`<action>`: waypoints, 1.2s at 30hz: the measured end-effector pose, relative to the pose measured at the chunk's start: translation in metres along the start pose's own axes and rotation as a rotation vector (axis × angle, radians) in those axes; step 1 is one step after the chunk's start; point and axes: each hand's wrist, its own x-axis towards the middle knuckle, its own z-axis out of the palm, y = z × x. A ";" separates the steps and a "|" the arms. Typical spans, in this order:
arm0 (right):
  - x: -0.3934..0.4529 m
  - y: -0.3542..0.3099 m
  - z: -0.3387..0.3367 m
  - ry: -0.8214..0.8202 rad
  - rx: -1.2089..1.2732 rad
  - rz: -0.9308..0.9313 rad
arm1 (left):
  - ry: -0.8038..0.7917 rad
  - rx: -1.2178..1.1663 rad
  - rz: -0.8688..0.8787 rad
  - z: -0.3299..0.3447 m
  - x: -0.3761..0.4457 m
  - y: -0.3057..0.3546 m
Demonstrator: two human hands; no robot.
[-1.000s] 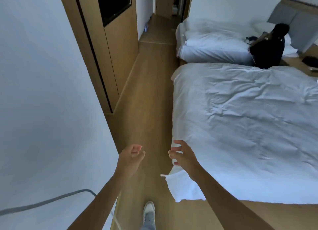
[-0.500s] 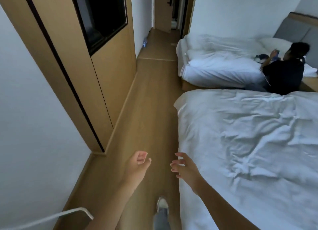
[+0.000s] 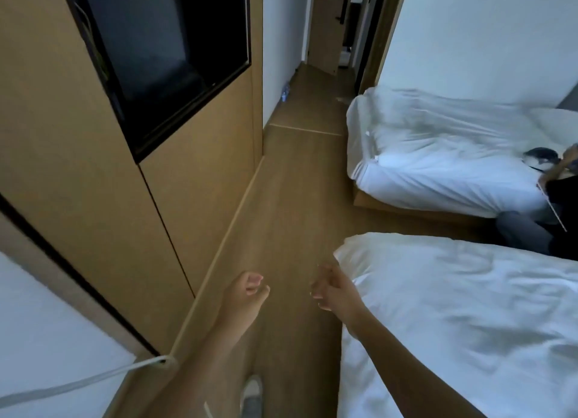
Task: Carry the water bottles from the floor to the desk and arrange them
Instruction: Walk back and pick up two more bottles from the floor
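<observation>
So both hands empty: my left hand (image 3: pixel 247 295) loosely curled, right hand (image 3: pixel 331 287) relaxed, out front for the walk. What looks like a water bottle (image 3: pixel 285 91) stands on the floor (image 3: pixel 281 217) by the far wall's edge; desk not visible.

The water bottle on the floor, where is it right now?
In the head view the water bottle stands far down the corridor on the left side, against the white wall, just past the wooden TV panel.
</observation>
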 end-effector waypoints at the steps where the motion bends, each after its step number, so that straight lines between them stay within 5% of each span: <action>1: 0.034 -0.008 0.001 -0.013 0.016 0.000 | 0.004 -0.007 -0.002 0.002 0.034 0.006; 13: 0.385 -0.150 -0.023 0.062 0.069 0.049 | 0.021 -0.014 0.061 0.011 0.408 0.143; 36: 1.085 -0.351 -0.182 0.055 0.087 0.048 | -0.032 0.122 0.102 0.170 1.093 0.376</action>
